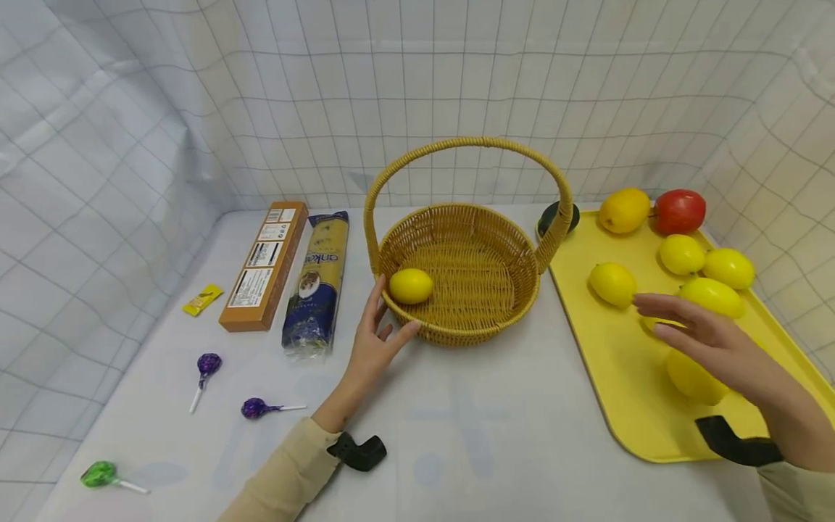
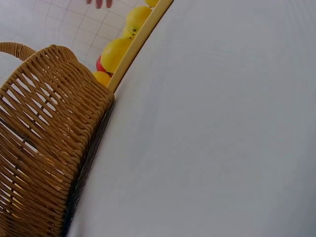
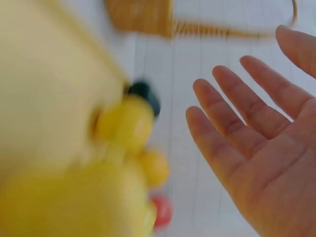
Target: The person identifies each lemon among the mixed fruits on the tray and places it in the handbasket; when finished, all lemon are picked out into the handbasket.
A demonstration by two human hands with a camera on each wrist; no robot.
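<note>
A round wicker basket (image 1: 470, 330) with a tall arched handle stands in the middle of the table, one lemon (image 1: 411, 286) lying inside at its left. My left hand (image 1: 375, 348) rests at the basket's front left rim, index finger up its left side and thumb along the front. The left wrist view shows the woven wall (image 2: 44, 143) but not that hand. Over the yellow tray (image 1: 600, 384) my right hand (image 1: 724, 348) hovers with fingers extended and nothing in it. Several lemons (image 1: 613, 284) lie on the tray, some partly hidden by this hand. In the right wrist view its palm (image 3: 276, 173) shows bare.
An orange-yellow fruit (image 1: 624, 210) and a red fruit (image 1: 680, 212) sit at the tray's back; a dark green fruit (image 1: 557, 220) is beside the basket. Leftward lie a brown box (image 1: 264, 268), a blue-gold packet (image 1: 317, 283), a yellow sachet (image 1: 203, 299), two purple lollipops (image 1: 209, 365) and a green lollipop (image 1: 100, 474).
</note>
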